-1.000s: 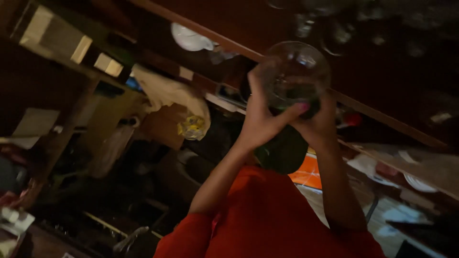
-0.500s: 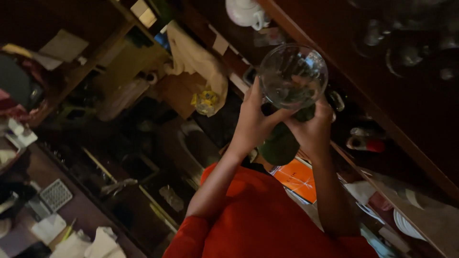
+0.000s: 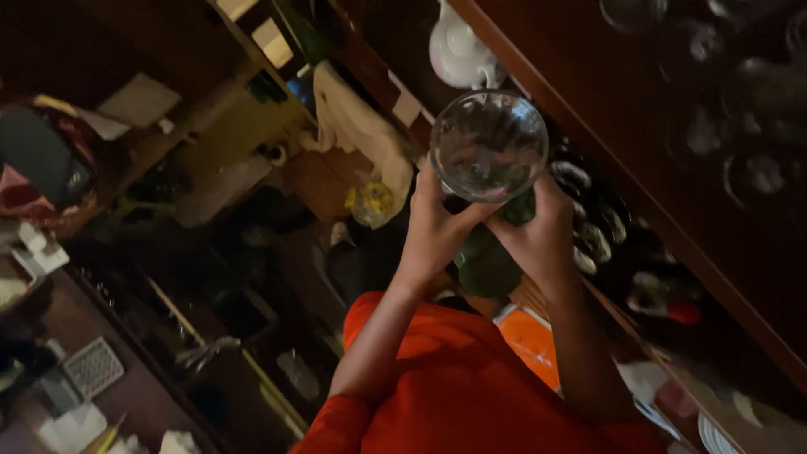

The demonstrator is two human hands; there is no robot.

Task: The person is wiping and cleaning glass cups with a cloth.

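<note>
Clear round-bowled drinking glass (image 3: 489,145), held up in both hands, mouth toward the camera, in front of a dark wooden shelf edge (image 3: 639,202).

The left hand (image 3: 437,225) is closed around the bowl's lower left side, and the right hand (image 3: 538,235) grips its lower right, with a dark green cloth (image 3: 487,261) bunched between the palms under the glass. Compared with half a second ago, the glass sits lower and further left in view, and more of the white ceramic teapot (image 3: 461,50) above it shows. A cream cloth (image 3: 357,126) hangs left of the glass, above a small yellow crumpled wrapper (image 3: 374,202). Pale rectangular labels (image 3: 405,105) sit on the shelf fronts; an orange flat package (image 3: 530,336) lies below the forearms.
</note>
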